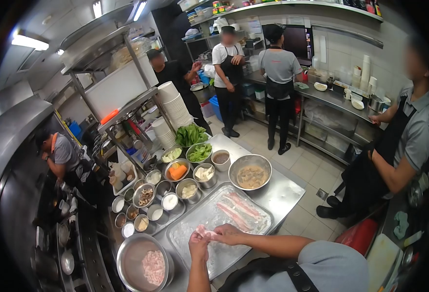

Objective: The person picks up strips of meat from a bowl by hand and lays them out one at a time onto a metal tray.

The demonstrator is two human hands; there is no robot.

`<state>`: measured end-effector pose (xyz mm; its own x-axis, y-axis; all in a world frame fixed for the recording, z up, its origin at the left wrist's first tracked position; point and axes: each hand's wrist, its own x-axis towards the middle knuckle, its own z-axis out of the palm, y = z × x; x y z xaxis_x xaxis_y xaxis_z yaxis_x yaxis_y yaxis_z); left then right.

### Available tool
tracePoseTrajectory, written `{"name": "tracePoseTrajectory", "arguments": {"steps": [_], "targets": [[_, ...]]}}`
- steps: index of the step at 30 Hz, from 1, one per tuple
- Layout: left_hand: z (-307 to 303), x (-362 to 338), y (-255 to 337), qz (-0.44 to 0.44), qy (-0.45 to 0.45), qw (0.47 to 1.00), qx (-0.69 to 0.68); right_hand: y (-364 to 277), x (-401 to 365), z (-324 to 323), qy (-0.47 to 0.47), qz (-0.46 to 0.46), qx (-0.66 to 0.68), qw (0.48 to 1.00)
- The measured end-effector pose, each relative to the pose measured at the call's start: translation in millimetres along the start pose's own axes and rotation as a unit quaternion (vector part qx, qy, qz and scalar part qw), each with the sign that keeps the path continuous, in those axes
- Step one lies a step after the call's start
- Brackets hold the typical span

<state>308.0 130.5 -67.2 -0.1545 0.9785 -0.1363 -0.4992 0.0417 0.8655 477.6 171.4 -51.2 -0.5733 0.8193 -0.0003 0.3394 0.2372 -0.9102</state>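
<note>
My left hand (198,244) and my right hand (228,234) come together over a shallow metal tray (185,232), both closed on a piece of pale pink raw meat (205,230). Long strips of raw meat (235,215) streaked with white fat lie flat on the tray's far right part. Left of my hands stands a large steel bowl (126,260) with a heap of cut pink meat (154,267) inside. Fingers partly cover the piece I hold.
Several small steel containers of ingredients stand left of the tray, with leafy greens (191,136) behind. A bowl (268,185) of brownish contents sits beyond the tray. Stacked white bowls (174,108) rise at the back. Several people stand around, one person (394,141) close on the right.
</note>
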Motion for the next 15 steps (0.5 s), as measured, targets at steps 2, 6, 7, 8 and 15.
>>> {"name": "tracePoseTrajectory", "arguments": {"steps": [2, 6, 7, 8, 15], "targets": [[0.3, 2.2, 8.1, 0.020, 0.019, 0.999, 0.046, -2.1, 0.9, 0.0, -0.013, 0.006, 0.028, 1.000], [3.8, 0.3, 30.4, 0.054, 0.022, 0.991, 0.123, -11.3, 0.1, -10.5, -0.086, 0.093, 0.125, 0.984], [5.9, -0.4, 36.4, 0.049, 0.020, 0.989, 0.135, -9.6, -0.7, -11.9, -0.097, 0.067, 0.118, 0.986], [7.9, -1.4, 41.1, 0.047, 0.026, 0.990, 0.132, -6.8, -2.8, -10.9, -0.109, 0.042, 0.110, 0.987], [37.0, -6.7, 77.1, 0.104, -0.002, 0.984, 0.146, 6.8, -11.8, -15.2, -0.108, 0.009, 0.096, 0.989]]}}
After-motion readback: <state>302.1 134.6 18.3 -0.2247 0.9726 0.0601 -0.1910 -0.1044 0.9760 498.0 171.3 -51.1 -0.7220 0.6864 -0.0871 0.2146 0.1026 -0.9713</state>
